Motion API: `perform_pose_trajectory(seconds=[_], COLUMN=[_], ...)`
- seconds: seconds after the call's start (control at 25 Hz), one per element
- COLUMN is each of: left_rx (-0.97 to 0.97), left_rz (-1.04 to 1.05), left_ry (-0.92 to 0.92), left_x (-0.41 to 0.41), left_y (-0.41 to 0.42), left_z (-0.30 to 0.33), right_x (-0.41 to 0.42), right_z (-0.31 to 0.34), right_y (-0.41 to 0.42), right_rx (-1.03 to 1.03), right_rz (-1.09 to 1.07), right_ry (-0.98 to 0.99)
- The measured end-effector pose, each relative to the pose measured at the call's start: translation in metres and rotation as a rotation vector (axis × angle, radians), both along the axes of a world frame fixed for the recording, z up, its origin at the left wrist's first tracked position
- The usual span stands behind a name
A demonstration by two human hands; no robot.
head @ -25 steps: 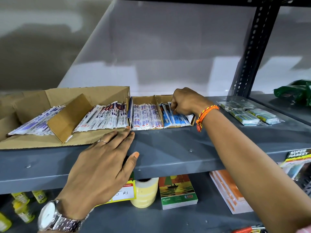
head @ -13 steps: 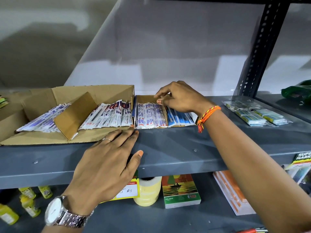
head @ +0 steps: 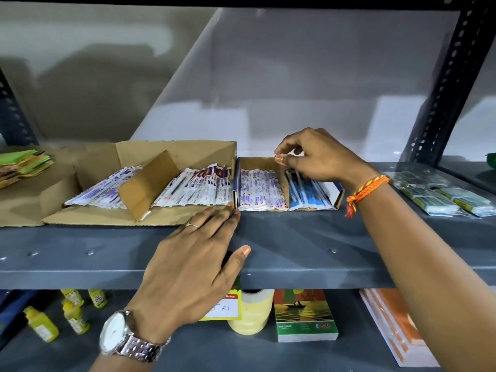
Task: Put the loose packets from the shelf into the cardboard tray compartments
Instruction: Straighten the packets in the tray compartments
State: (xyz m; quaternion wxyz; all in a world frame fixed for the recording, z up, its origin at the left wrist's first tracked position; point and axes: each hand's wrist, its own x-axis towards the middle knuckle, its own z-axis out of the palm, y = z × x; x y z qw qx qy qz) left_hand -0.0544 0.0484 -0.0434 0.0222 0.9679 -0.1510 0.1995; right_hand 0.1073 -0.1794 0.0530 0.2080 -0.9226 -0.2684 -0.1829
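Observation:
A small cardboard tray [head: 255, 162] stands on the grey shelf [head: 295, 237], split by a cardboard divider [head: 284, 183]. White-and-red packets [head: 257, 191] fill its left compartment and blue packets [head: 308, 197] its right. My right hand [head: 322, 159] is over the tray, thumb and fingers pinching the divider's top edge. My left hand [head: 193, 259] lies flat on the shelf edge, fingertips at the corner where the small tray meets a large cardboard tray [head: 80, 216]. The large tray holds two rows of white packets [head: 193, 189]. Loose clear-wrapped packets [head: 440, 194] lie on the shelf to the right.
Green and orange sachets [head: 24, 165] are stacked at the far left. A black perforated upright [head: 445, 84] rises at the back right. The lower shelf holds yellow bottles [head: 43, 323], a tape roll [head: 251, 312], a boxed pack [head: 304, 315] and orange books [head: 397, 326].
My right hand has lifted off the blue packets and moved left to the divider's top. My left hand has stayed flat on the shelf edge. The camera has shifted slightly.

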Motion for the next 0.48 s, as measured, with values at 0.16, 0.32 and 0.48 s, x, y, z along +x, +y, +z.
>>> perform_pose_trajectory(seconds=[0.16, 0.32, 0.48], left_rx=[0.001, -0.033, -0.043], left_rz=[0.047, 0.114, 0.060], left_ry=[-0.033, -0.058, -0.026], left_x=[-0.009, -0.018, -0.022], left_y=[0.011, 0.045, 0.068], left_z=[0.003, 0.001, 0.001], right_x=[-0.018, -0.033, -0.031], right_z=[0.020, 0.024, 0.022], right_y=[0.031, 0.074, 0.108], right_rx=[0.018, 0.003, -0.036], right_rz=[0.121, 0.261, 0.290], right_ry=[-0.064, -0.038, 0.001])
